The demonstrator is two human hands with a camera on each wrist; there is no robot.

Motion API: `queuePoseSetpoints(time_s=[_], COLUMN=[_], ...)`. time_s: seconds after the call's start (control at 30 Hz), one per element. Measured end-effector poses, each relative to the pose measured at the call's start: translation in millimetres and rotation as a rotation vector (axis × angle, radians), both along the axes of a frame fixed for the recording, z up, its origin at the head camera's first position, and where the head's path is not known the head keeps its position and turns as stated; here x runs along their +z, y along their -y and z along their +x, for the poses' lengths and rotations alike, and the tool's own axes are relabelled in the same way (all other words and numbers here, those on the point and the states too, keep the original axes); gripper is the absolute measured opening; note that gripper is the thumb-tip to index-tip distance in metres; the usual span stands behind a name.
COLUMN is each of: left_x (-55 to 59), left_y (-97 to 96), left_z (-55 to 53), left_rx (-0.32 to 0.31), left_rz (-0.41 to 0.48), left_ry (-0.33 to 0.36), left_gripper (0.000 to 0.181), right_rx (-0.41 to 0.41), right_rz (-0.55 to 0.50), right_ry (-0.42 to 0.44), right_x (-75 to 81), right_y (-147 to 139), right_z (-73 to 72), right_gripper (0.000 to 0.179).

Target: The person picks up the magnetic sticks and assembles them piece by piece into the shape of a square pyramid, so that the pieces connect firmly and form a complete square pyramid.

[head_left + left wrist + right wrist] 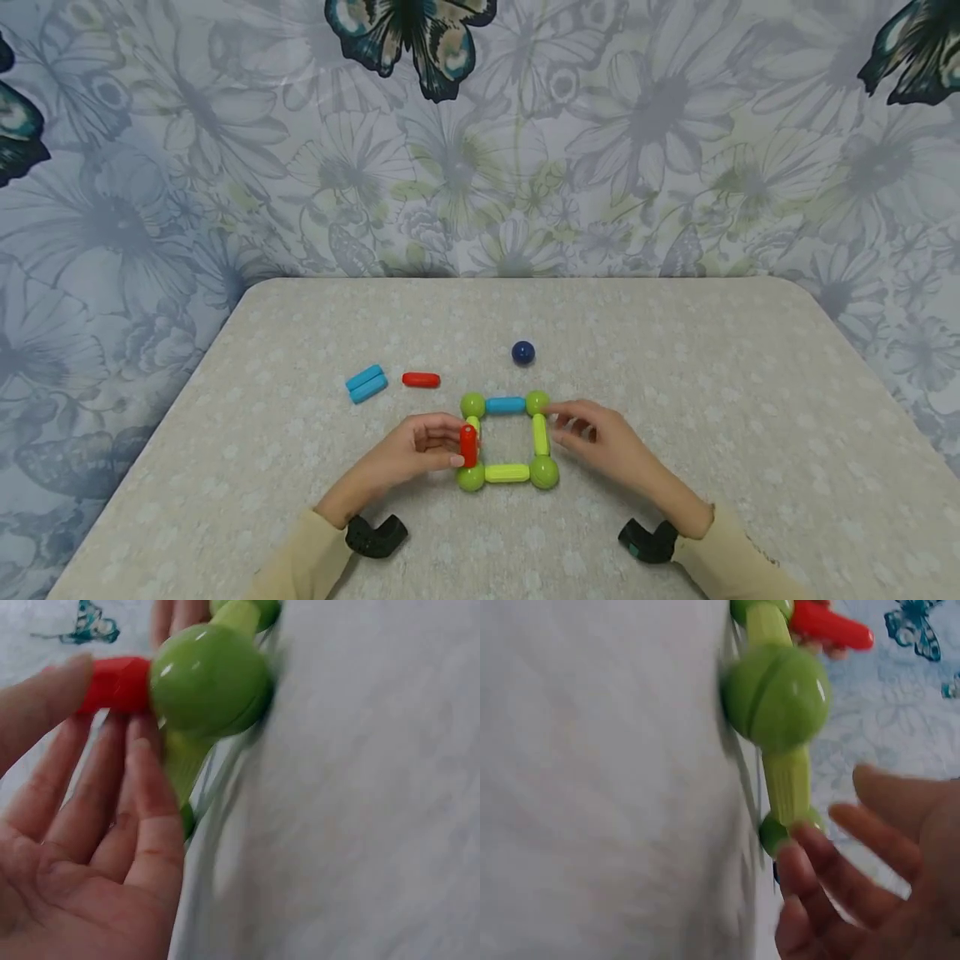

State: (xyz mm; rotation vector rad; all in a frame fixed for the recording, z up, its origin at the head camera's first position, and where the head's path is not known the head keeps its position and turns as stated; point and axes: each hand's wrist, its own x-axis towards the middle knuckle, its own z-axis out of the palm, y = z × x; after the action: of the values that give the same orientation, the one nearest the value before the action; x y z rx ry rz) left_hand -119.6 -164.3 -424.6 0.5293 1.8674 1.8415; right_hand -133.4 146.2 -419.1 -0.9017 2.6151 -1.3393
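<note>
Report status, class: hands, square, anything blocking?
Left hand pinches red stick upright on near-left ball of square. Right hand beside far-right ball. Nothing visibly blocking.

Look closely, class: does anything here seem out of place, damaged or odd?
No damage or spill shows. One mismatch stands out: the far side of the square frame is a blue rod, while its other three sides are yellow-green rods.

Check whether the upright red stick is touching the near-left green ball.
Touching. The left wrist view shows the upright red stick meeting the near-left green ball, with no gap between them.
</note>
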Motion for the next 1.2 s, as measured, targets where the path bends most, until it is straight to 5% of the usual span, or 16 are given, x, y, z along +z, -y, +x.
queuePoseSetpoints(time_s=[0.17,0.27,0.37,0.53,0.83,1.03,1.2], left_x=[6.0,6.9,5.5,2.8,4.2,7.3,6.1], left_y=[12.0,9.4,1.5,-6.8,-3.7,-6.4,-14.7], left_z=[-14.7,-27.4,-37.3,-42.0,-27.8,-8.3,0.7], left_rx=[0.072,0.106,0.074,0.072,0.129,0.082,0.054], left_rz=[-0.086,-0.163,-0.242,-0.329,-0.374,-0.368,-0.395], left_ry=[-0.072,-0.142,-0.213,-0.262,-0.311,-0.345,-0.358], left_gripper=[0.038,0.042,0.043,0.037,0.03,0.031,0.029], right_rx=[0.184,0.172,0.154,0.164,0.076,-0.027,-0.035], right_rz=[0.054,0.073,0.06,0.027,-0.003,0.038,0.05], right_ry=[0.047,0.039,0.045,0.073,-0.007,0.009,0.026], right_x=[1.5,0.6,-2.4,-8.3,-10.4,-8.1,-8.1], right_y=[-3,-1,1,2,-10,-10,-8], right_z=[21.4,25.6,26.2,25.5,11.6,-10.4,-34.6], right_gripper=[0.044,0.044,0.041,0.039,0.04,0.038,0.032])
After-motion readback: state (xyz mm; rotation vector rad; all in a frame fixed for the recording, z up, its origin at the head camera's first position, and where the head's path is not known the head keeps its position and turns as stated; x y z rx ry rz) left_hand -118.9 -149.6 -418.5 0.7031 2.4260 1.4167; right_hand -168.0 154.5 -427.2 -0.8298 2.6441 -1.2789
